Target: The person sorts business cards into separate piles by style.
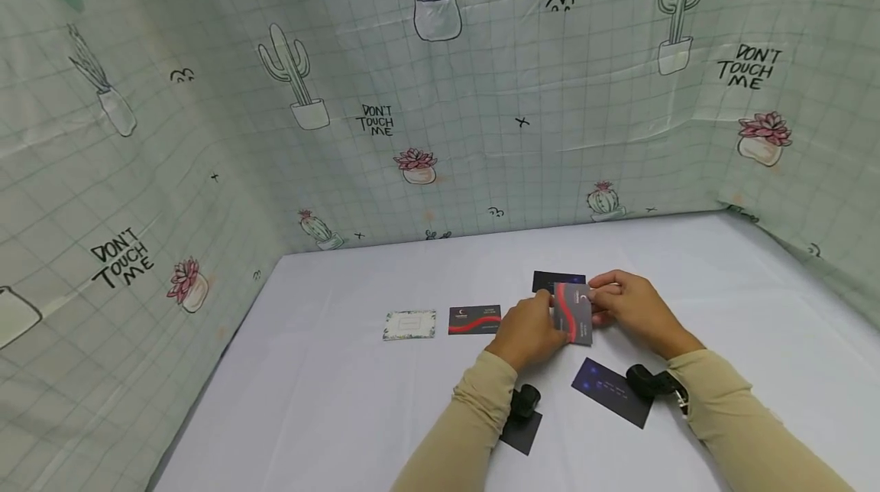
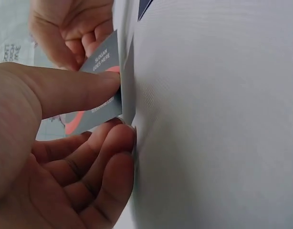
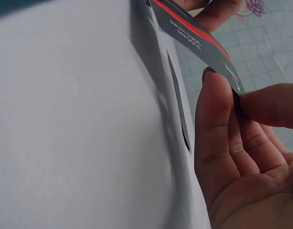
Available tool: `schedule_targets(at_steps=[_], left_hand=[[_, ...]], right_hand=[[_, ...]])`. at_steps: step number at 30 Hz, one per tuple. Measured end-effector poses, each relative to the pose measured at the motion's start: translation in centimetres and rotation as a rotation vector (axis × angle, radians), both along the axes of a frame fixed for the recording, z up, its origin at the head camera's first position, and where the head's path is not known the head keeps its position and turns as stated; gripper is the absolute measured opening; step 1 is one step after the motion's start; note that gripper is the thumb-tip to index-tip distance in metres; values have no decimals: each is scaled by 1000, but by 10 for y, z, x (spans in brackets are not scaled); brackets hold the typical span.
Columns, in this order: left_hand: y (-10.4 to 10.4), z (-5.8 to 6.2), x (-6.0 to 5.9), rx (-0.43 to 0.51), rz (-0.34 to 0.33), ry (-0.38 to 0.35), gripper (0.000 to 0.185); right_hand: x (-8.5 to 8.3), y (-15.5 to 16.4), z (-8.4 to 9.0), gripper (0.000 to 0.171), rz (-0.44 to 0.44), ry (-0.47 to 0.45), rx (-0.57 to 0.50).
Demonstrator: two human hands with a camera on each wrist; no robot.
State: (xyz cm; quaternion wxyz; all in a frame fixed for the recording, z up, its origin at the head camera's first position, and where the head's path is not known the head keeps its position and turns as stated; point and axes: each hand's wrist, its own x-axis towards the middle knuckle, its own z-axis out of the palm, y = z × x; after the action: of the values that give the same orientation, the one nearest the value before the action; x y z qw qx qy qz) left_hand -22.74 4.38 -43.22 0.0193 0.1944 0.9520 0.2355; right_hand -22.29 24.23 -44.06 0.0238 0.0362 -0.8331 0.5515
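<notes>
Both hands hold one dark grey business card [image 1: 574, 312] with a red wavy stripe, turned upright and raised at an angle over the white table. My left hand [image 1: 528, 330] grips its left side; in the left wrist view the thumb [image 2: 84, 88] lies across the printed face. At the opposite side, my right hand [image 1: 635, 312] pinches the card's edge between thumb and fingers, as the right wrist view shows. Behind the held card, a black card [image 1: 555, 278] is partly covered. A similar grey card with a red stripe [image 1: 474, 319] lies flat just left of my left hand.
A white card with a leafy border [image 1: 409, 325] lies farther left. Nearer the front are a dark blue card [image 1: 612, 393] beside the right wrist camera and a black card [image 1: 524, 433] partly under the left forearm. A printed curtain [image 1: 481, 95] stands behind the table.
</notes>
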Motion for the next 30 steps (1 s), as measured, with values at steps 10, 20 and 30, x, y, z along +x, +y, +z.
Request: schedule_targets(at_steps=[10,20,30], left_hand=[[-11,0,-3,268,-35,-129,43],[-24,2,-4,411,-28,-109,41],[-39,0,-5,484,28,-173,45]], right_hand=[[-1,-5,0,36,1,49,-100],[3,-16,3,57,127,32,-143],[3,-26,0,73,302,10,-199]])
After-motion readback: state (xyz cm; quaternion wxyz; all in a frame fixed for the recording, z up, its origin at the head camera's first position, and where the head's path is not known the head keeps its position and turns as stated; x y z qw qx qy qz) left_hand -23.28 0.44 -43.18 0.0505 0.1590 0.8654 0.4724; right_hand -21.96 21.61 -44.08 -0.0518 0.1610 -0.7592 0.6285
